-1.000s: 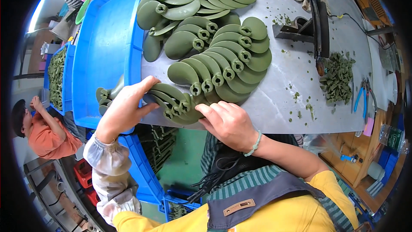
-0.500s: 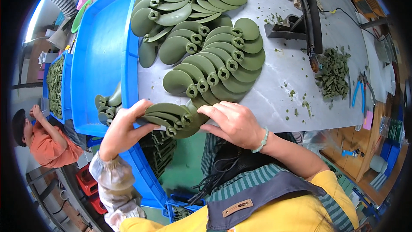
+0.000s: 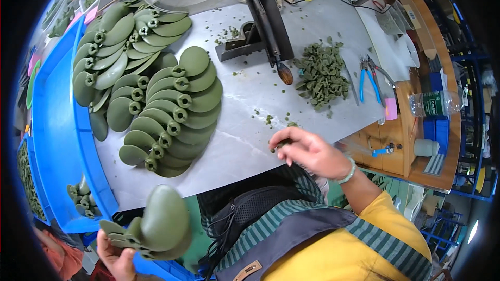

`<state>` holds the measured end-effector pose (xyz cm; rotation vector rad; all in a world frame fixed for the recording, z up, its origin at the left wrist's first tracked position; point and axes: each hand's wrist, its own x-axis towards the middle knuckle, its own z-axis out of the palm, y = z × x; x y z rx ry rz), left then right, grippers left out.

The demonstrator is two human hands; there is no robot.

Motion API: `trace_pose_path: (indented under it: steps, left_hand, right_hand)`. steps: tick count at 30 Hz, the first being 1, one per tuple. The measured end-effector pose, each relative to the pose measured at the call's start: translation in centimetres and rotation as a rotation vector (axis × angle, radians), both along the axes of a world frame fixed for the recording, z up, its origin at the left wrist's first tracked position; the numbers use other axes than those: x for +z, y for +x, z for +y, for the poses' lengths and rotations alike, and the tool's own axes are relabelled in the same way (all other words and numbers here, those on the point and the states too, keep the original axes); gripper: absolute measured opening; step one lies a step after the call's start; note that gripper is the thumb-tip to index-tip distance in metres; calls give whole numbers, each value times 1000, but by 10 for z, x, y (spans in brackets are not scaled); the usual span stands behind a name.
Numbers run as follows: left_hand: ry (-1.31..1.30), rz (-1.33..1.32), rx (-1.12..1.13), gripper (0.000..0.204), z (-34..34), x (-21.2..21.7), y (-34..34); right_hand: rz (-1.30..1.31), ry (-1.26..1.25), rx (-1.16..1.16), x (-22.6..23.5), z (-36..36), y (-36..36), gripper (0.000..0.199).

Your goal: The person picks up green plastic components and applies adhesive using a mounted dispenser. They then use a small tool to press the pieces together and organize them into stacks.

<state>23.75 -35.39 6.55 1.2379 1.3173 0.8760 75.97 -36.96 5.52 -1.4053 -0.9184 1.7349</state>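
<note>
Stack of green propeller blades (image 3: 156, 226) low at frame's lower left, off grey surface (image 3: 250, 125), gripped from below by left hand (image 3: 117, 260), fingers curled round hubs. Right hand (image 3: 307, 151) palm-down at surface's near edge, wrist bent, fingertips pinching small green scrap (image 3: 278, 145). More blades (image 3: 166, 109) fanned in rows on surface beside blue bin (image 3: 57, 140). Beyond: soldering iron (image 3: 268, 21), heap of green trimmings (image 3: 323, 73), blue-handled pliers (image 3: 367, 78).
</note>
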Motion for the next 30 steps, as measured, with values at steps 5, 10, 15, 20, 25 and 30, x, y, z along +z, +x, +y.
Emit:
trace_pose_path:
  steps: [5,10,15,20,25,30]
  left_hand:
    - [-303,-313,-103,55,22,-1,179]
    - [-390,-352,-236,41,40,-24,250]
    - [-414,-363,-287,40,46,-33,262]
    - [-426,-367,-240,39,47,-31,264]
    - [-415,-355,-249,42,51,-36,270]
    - [-397,-347,-273,42,53,-36,271]
  right_hand:
    - [-211,189,-346,-9,-12,27,26]
    - [-995,659,-86,-27,-10,51,26]
    - [-1096,668,-65,-23,-11,51,29]
    - [-1104,628,-110,-27,-11,52,31]
    - [-1235,724,88,-18,-6,61,28]
    - [-1304,693,230,-2,2,59,21]
